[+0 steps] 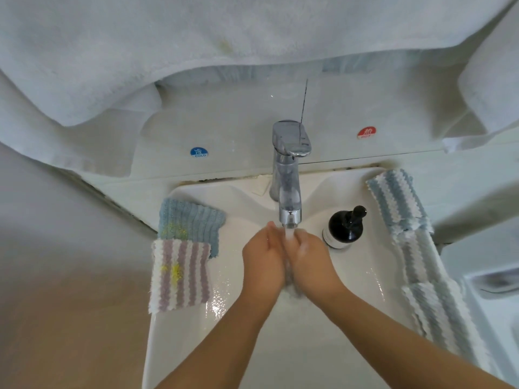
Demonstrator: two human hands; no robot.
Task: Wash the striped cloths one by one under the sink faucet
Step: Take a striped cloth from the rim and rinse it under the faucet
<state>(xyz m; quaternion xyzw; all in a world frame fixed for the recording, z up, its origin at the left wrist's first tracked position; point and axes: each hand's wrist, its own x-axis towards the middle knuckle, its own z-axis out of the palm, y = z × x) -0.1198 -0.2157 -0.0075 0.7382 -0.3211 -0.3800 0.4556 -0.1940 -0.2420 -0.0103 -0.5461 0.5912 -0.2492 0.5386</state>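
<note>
Water runs from the chrome faucet (289, 192) into the white sink (241, 197). Under the stream, my left hand (264, 256) and my right hand (311, 256) are pressed together around a small pale wet cloth (293, 290), mostly hidden and blurred between my palms. A purple-and-white striped cloth (179, 273) with a yellow stain lies on the left rim, overlapping a blue ribbed cloth (191, 223) that is also stained yellow. Blue-and-white striped cloths (398, 203) lie in a row along the right rim, down to the nearest one (438, 313).
A black pump bottle (346, 226) stands on the rim just right of the faucet, close to my right hand. White towels (140, 37) hang above the sink. A cold sticker (198, 152) and a hot sticker (367, 132) mark the back ledge.
</note>
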